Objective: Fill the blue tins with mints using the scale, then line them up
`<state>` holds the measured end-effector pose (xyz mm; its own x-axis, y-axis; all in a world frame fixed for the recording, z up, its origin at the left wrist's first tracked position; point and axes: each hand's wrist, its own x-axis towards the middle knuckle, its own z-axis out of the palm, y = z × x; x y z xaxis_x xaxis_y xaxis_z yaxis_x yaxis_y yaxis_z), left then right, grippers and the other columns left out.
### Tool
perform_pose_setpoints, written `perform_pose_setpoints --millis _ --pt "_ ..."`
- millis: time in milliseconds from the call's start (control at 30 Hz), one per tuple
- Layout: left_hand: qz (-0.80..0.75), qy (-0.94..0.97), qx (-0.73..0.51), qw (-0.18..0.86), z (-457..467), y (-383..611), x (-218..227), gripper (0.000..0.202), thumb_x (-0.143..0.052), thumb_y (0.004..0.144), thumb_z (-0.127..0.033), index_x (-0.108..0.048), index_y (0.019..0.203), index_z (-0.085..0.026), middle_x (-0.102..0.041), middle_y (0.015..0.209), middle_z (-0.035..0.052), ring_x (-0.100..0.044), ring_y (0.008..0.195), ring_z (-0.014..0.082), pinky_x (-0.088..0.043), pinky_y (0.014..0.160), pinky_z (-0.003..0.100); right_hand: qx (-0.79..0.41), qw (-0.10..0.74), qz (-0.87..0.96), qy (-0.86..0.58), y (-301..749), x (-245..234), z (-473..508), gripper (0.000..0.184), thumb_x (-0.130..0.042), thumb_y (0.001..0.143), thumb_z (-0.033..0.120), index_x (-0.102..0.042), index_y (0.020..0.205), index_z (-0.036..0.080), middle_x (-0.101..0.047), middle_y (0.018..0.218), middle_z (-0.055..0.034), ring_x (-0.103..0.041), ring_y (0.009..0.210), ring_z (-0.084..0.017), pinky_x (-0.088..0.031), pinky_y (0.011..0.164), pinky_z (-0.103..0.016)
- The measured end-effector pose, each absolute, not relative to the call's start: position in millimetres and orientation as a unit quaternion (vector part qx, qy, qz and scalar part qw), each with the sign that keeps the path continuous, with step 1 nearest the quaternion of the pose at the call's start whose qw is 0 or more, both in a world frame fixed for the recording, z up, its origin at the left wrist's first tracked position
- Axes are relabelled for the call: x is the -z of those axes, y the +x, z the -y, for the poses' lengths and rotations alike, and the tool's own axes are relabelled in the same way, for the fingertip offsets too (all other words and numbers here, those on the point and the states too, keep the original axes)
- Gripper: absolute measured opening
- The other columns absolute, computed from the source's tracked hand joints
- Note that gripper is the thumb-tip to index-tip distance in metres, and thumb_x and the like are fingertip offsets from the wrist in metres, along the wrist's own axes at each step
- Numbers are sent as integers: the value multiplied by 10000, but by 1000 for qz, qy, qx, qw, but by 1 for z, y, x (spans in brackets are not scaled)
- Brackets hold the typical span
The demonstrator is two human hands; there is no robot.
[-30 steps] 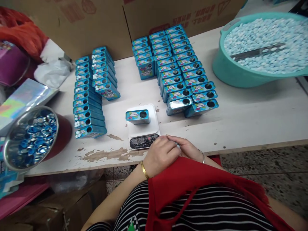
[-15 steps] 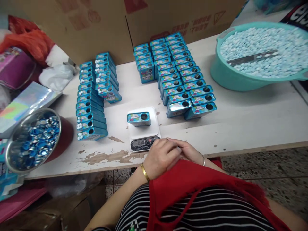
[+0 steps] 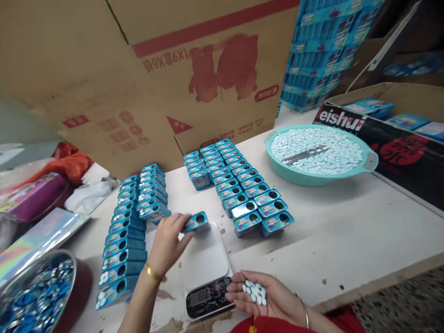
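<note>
Between the thumb and fingers of my left hand (image 3: 169,243) is a small blue candy tin (image 3: 199,222) with a round dark hole in its top. It is over the far end of a white digital scale (image 3: 206,261); whether it still touches the platform I cannot tell. The scale's display is lit. My right hand (image 3: 279,296) lies palm up and cupped by the scale's near right corner, with several pale oval candies (image 3: 255,292) on the palm and fingers.
Rows of blue tins (image 3: 239,185) stand beyond the scale, and more tins (image 3: 126,236) at its left. A teal basin (image 3: 305,178) of pale candies, with a metal tool on top, is at right. A metal bowl (image 3: 72,277) of blue caps sits at left. A cardboard box (image 3: 208,106) borders the back.
My hands were together at the table edge and have parted. The left has reached forward and taken hold of the tin on the scale. The right has turned palm up, showing candies. My view has tilted up.
</note>
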<state>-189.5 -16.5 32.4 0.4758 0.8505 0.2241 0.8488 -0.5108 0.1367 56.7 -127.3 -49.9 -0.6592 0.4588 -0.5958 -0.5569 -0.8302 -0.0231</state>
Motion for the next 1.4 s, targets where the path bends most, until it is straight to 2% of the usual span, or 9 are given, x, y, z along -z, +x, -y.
perform_pose_setpoints --millis 300,433,633,733,867,1000,1133,1300,1400 --pt "-580 807 -103 -39 -122 -153 4 324 -563 859 -355 -557 1139 -193 -610 1058 98 -548 1007 251 -340 846 361 -887 317 -96 -322 69 48 120 154 -633 818 212 -693 844 72 -743 910 -150 -726 834 -213 -579 730 -268" --pt "-608 782 -116 -70 -104 -162 5 416 -521 879 -379 -482 1248 -190 -533 1215 127 -485 1111 263 -315 902 381 -881 312 -107 -338 72 44 120 151 -644 818 212 -699 860 78 -747 904 -139 -726 840 -206 -576 770 -266" --pt "-708 683 -68 -167 -37 -225 -13 345 -600 804 -450 -590 1041 -200 -525 1206 138 -453 1111 329 -331 888 442 -888 289 -92 -346 70 45 122 133 -631 823 187 -694 863 76 -745 924 -141 -720 878 -205 -568 814 -270" --pt "-720 671 15 -176 -23 -249 -8 267 -615 794 -390 -630 997 -218 -494 1269 143 -408 1172 358 -329 898 478 -896 276 -75 -339 67 45 124 153 -603 841 192 -681 890 70 -739 947 -156 -720 878 -213 -573 792 -276" --pt "-679 710 46 -180 -14 -248 -12 115 -551 842 -272 -640 897 -224 -480 1334 94 -359 1261 326 -273 982 500 -899 279 -65 -332 69 42 128 165 -558 865 173 -665 920 60 -734 958 -164 -720 878 -210 -573 783 -271" --pt "-607 779 43 -153 13 -213 -42 155 -478 891 -279 -615 883 -207 -590 1122 97 -534 1016 280 -358 883 447 -893 296 -62 -332 76 39 134 186 -497 901 163 -647 939 61 -733 959 -158 -716 899 -206 -571 780 -259" --pt "-515 849 62 -101 46 -165 -60 143 -513 887 -304 -601 846 -198 -597 972 86 -566 857 245 -396 708 368 -891 301 -61 -333 79 37 138 237 -420 942 164 -627 969 51 -731 953 -158 -713 913 -202 -571 778 -256" --pt "-475 871 109 -57 63 -132 -52 88 -567 863 -249 -612 833 -178 -599 916 80 -579 817 225 -411 697 349 -896 297 -53 -325 81 34 143 264 -401 959 190 -606 1040 45 -719 1020 -153 -698 963 -211 -572 791 -261" --pt "-483 870 61 -75 73 -123 -57 147 -594 850 -288 -598 924 -160 -588 1072 116 -561 937 255 -427 776 380 -897 302 -55 -318 83 31 145 283 -386 966 202 -600 1066 45 -712 1053 -152 -691 982 -211 -570 808 -275"
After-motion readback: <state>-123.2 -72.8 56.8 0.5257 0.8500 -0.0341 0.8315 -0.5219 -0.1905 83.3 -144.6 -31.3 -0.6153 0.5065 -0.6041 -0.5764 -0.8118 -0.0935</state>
